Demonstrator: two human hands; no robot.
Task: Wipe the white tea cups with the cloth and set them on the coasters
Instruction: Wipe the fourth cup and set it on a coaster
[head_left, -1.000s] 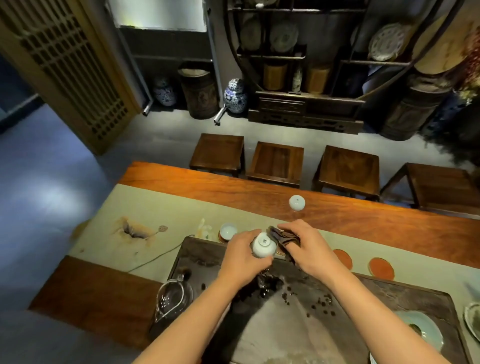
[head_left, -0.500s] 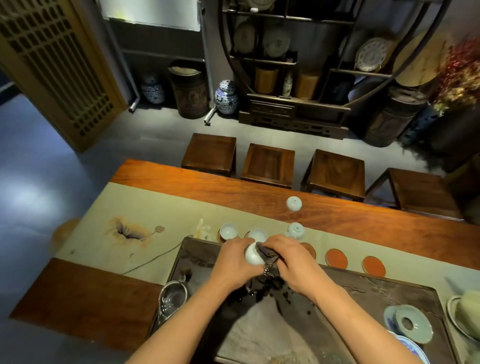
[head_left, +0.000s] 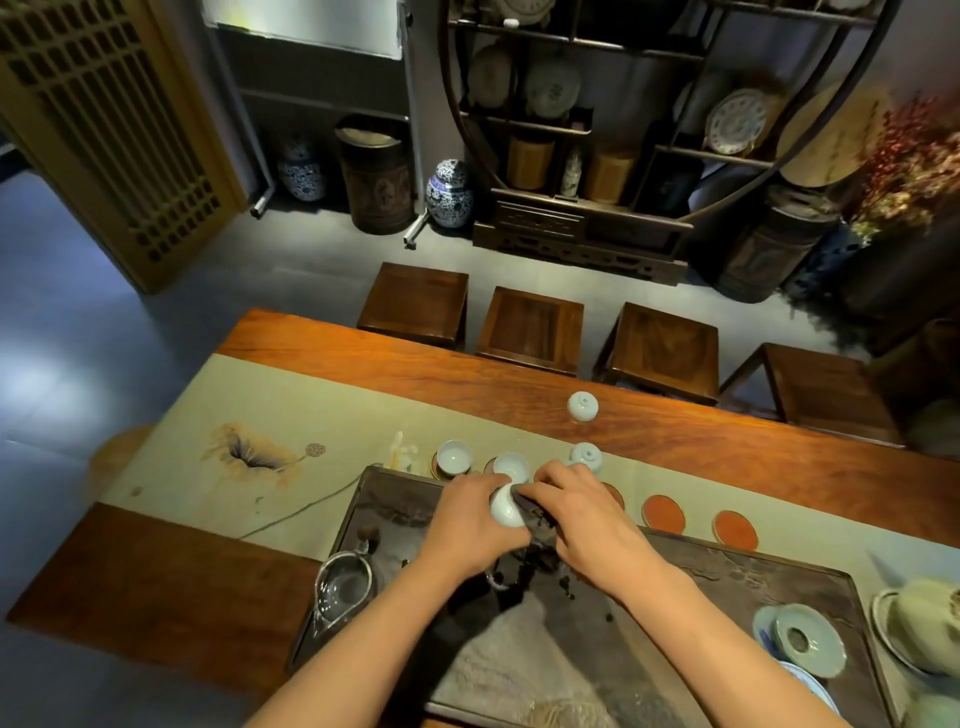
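Both hands (head_left: 530, 512) grip cup (head_left: 505, 508), cloth (head_left: 527, 505) between

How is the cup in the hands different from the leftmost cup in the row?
The held cup is off the table and tipped sideways, gripped by the left hand while the right hand presses the cloth into it. The leftmost cup stands upright on a coaster, mouth up, untouched. Both are small, white and without handles.

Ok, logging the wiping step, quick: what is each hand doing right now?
Left hand: holds a white tea cup, fingers curled round it.
Right hand: pinches the dark cloth against that cup.
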